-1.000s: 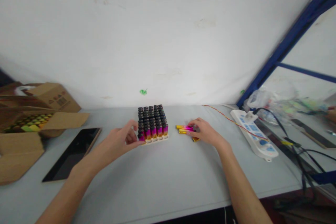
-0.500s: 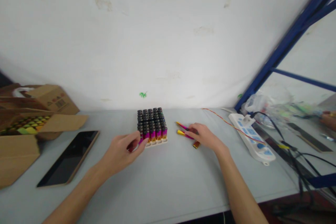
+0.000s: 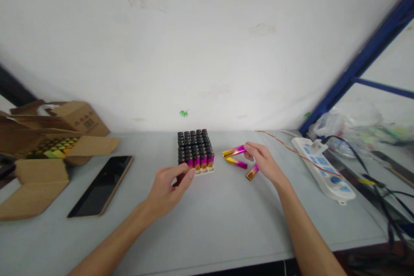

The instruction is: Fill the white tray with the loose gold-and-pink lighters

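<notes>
A: Right hand (image 3: 263, 159), quick, spread or closed?

B: Nearly closed at the fingertips. Pinching the magenta end of a two-tone tube (image 3: 234, 151), just right of the tray (image 3: 210, 170), gold end toward it.

A: Left hand (image 3: 164, 189)?

B: Half curled at the near left corner of the tray, thumb and forefinger close together, right by the corner tubes. Can't tell if gripping; too hidden between the fingers.

A: In the tray?

B: Packed in rows with upright tubes (image 3: 196, 142), black on top, magenta and gold along the near row. Edged in white at the near side.

A: Any loose ones?

B: Yes, right of the tray. First a loose tube (image 3: 237, 163), just on the near side of the pinched one, gold end toward the tray. Then a slanted tube (image 3: 252, 172), farther right, gold end toward the near side, other end by the right hand; can't tell if touching.

A: Rest, fast.

B: Left of the tray: phone (image 3: 101, 185) lying flat, then an open cardboard box (image 3: 93, 145) with yellow-and-black pieces (image 3: 61, 144) inside. Well right of the tray: white power strip (image 3: 318, 172), crossed by a thin wire (image 3: 284, 148). Behind the tray: white wall (image 3: 210, 51).
</notes>
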Available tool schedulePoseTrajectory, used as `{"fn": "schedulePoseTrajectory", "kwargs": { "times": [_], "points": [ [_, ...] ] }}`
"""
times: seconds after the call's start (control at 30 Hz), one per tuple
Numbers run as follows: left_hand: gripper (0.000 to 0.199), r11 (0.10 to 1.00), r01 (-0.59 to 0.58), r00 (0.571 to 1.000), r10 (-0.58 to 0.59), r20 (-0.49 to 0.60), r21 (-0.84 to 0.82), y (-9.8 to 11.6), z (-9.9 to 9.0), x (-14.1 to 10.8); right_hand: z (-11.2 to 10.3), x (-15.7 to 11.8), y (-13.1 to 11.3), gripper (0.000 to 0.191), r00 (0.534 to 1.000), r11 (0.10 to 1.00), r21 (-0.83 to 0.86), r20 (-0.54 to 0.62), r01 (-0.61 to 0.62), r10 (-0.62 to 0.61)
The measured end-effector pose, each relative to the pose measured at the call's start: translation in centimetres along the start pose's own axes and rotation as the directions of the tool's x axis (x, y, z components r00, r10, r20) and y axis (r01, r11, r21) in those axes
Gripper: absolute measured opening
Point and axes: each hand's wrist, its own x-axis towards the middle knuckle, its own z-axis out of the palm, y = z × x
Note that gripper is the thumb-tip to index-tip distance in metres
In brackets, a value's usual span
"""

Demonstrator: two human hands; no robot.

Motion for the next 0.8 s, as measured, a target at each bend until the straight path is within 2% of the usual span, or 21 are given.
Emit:
{"fn": "schedulePoseTrajectory", "kwargs": {
  "times": [0.07, 0.17, 0.23, 0.3, 0.43, 0.57, 0.63, 0.7, 0.8],
  "points": [
    [0.046, 0.996, 0.059, 0.994, -0.052, 0.098, -0.064, 0.4, 0.5, 0.0, 0.9, -0.2, -1.1, 0.046, 0.986, 0.994, 0.112, 0.169, -0.017, -0.003],
    [0.046, 0.977, 0.151, 0.969, -0.117, 0.216, -0.148, 0.7, 1.4, 0.1, 2.5, -0.4, -2.2, 0.05, 0.929, 0.983, 0.177, 0.368, -0.042, -0.027],
    [0.046, 0.952, 0.214, 0.954, -0.155, 0.255, -0.221, 0.6, 2.1, 0.2, 3.6, -0.5, -2.4, 0.052, 0.896, 0.985, 0.171, 0.442, -0.03, -0.049],
    [0.046, 0.901, 0.29, 0.933, -0.191, 0.304, -0.324, 0.2, 2.8, 0.2, 4.4, -0.6, -2.4, 0.053, 0.881, 0.99, 0.143, 0.469, -0.007, -0.062],
    [0.037, 0.71, 0.438, 0.868, -0.176, 0.464, -0.551, -0.7, 3.9, 0.0, 5.6, -0.7, -2.2, 0.053, 0.885, 0.99, 0.143, 0.461, 0.005, -0.071],
    [0.038, 0.545, 0.509, 0.84, -0.143, 0.524, -0.667, -1.1, 4.5, -0.2, 6.1, -0.9, -2.2, 0.05, 0.884, 0.989, 0.143, 0.458, 0.023, -0.087],
    [0.038, 0.509, 0.532, 0.83, -0.158, 0.535, -0.677, -0.9, 4.4, -0.3, 6.2, -0.9, -2.1, 0.049, 0.923, 0.995, 0.096, 0.378, 0.033, -0.067],
    [0.038, 0.499, 0.55, 0.821, -0.174, 0.544, -0.67, -0.7, 4.2, -0.3, 6.1, -0.8, -1.8, 0.048, 0.969, 0.999, 0.025, 0.242, 0.046, -0.051],
    [0.039, 0.496, 0.568, 0.812, -0.208, 0.545, -0.657, -0.4, 3.9, -0.2, 5.8, -0.6, -1.3, 0.051, 0.997, 0.996, -0.072, 0.06, 0.06, -0.056]
  ]
}}
